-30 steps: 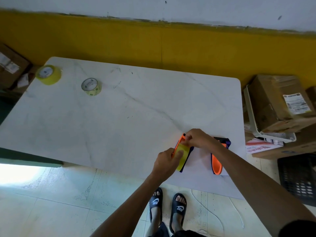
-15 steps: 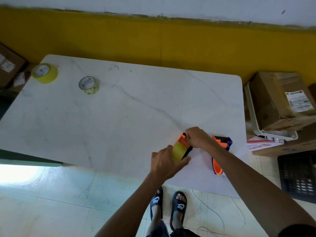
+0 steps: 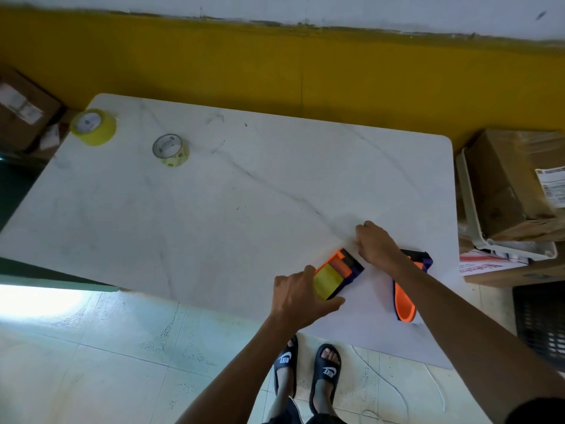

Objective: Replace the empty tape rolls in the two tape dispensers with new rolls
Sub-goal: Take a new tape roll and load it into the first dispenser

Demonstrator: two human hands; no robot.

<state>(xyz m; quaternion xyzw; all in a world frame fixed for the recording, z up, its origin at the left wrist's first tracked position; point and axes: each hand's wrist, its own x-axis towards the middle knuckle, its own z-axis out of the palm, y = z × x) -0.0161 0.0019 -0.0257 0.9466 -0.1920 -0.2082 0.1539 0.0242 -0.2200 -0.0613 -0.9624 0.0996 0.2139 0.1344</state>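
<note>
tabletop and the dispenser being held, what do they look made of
Tabletop: looks like marble or a marble-print laminate, white with thin grey veins and a dull sheen. Dispenser gripped by the left hand: apparently moulded plastic, flat orange and dark purple parts, matte.

A white marble-patterned table (image 3: 214, 209) stands against a yellow wall (image 3: 275, 65). Right of it, cardboard boxes (image 3: 507, 179) with a shipping label sit stacked beside a pale tray (image 3: 477, 215) and a dark crate (image 3: 541, 316). Another cardboard box (image 3: 21, 111) sits at far left. Below, black sandals (image 3: 305, 368) rest on a pale tiled floor (image 3: 107, 362)
</note>
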